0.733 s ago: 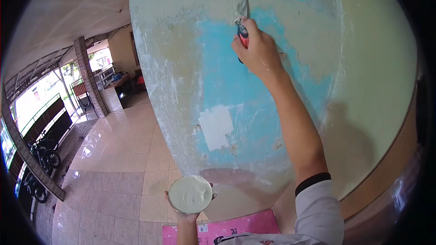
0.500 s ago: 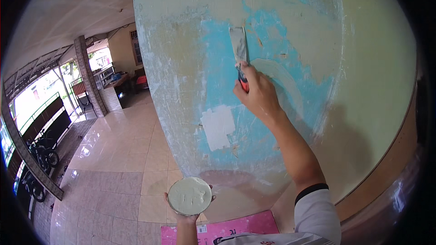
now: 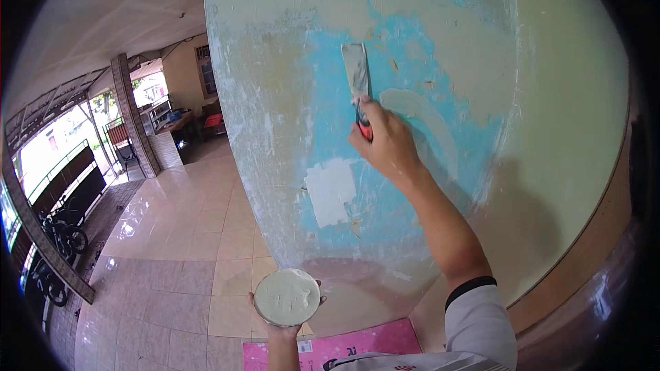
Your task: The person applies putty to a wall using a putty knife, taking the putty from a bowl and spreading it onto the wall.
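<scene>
A: Where's the work right now?

B: The right hand [image 3: 386,143] is raised against the wall [image 3: 275,96], fingers clenched round the red handle of a putty knife [image 3: 358,79]. Its blade lies flat on the blue patch [image 3: 412,185], just left of a fresh pale smear of filler [image 3: 419,113].

A: And the left hand?

B: The left hand [image 3: 282,330] is low and near, fingers cupped under a round dish of filler [image 3: 287,297], well apart from the blade. Above it sits a squarish white patch [image 3: 330,192].

A: How should this stroke be done well?

B: I'd say keep the blade at a shallow tilt with even pressure, so the coat feathers thin at its edges and leaves no ridges. The blade looks nearly bare, though the view is too coarse to be sure, so reloading from the dish may be wise. Keep the dish level.
</scene>
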`<state>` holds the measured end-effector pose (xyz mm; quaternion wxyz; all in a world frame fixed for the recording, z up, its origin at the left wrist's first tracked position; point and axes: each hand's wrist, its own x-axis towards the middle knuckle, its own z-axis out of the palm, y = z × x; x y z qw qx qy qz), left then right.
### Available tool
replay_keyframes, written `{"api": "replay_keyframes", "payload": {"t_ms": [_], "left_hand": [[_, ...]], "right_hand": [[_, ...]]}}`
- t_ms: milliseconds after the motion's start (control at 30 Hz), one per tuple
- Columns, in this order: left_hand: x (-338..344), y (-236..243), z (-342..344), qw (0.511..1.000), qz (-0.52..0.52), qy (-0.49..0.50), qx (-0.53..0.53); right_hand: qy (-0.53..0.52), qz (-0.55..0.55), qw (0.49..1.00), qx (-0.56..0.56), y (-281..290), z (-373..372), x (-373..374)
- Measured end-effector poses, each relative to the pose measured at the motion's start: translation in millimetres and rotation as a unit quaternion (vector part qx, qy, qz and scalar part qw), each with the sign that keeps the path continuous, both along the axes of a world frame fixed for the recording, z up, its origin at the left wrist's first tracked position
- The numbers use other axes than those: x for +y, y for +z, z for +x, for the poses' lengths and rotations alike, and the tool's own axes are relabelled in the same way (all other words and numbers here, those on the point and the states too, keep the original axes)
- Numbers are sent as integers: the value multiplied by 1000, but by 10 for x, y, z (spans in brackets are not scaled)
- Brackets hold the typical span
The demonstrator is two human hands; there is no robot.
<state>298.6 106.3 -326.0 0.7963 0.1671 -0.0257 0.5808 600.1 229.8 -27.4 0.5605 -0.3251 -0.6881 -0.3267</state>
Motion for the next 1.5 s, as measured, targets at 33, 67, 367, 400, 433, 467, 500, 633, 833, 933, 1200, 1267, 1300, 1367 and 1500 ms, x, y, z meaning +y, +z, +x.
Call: {"api": "replay_keyframes", "payload": {"t_ms": [33, 67, 367, 400, 433, 467, 500, 633, 833, 933, 1200, 1267, 1300, 1367, 1500], "left_hand": [[-20, -10, -15, 1000, -1, 2, -1], [-6, -13, -16, 1000, 6, 6, 11], [25, -41, 10, 998, -14, -23, -58], [40, -47, 28, 998, -3, -34, -58], [38, -33, 7, 998, -2, -30, -57], [27, 1, 29, 998, 4, -33, -47], [0, 24, 19, 999, 9, -33, -36], [-14, 54, 31, 998, -7, -26, -55], [-1, 62, 52, 1000, -9, -2, -19], [35, -5, 11, 1000, -19, 14, -7], [42, 7, 58, 999, 5, -30, -45], [21, 39, 59, 999, 3, -23, -26], [22, 47, 66, 1000, 3, -18, -9], [24, 48, 80, 1000, 7, -13, 5], [6, -12, 79, 1000, -12, -3, -3]], "right_hand": [[2, -1, 1000, -1, -29, 30, 14], [23, 1, 1000, 10, 1, 45, -7], [-1, -57, 997, 52, 642, -50, 60], [-16, -70, 997, 31, 496, -44, 36], [-26, -46, 998, 23, 277, -118, 29], [-22, -56, 998, 5, 96, -100, 13], [-7, -34, 999, -1, -60, -118, -14], [29, 44, 999, 13, 92, 64, 53], [-61, -46, 994, 75, 853, 198, -43], [-45, -98, 993, 57, 393, 68, -35], [0, -21, 998, 57, 234, 20, -109], [-11, -20, 998, 62, 701, 39, -85], [-24, -18, 997, 66, 812, 48, -76], [-30, -29, 997, 60, 794, 59, -47], [-28, -66, 997, 34, 152, -40, -67]]}}
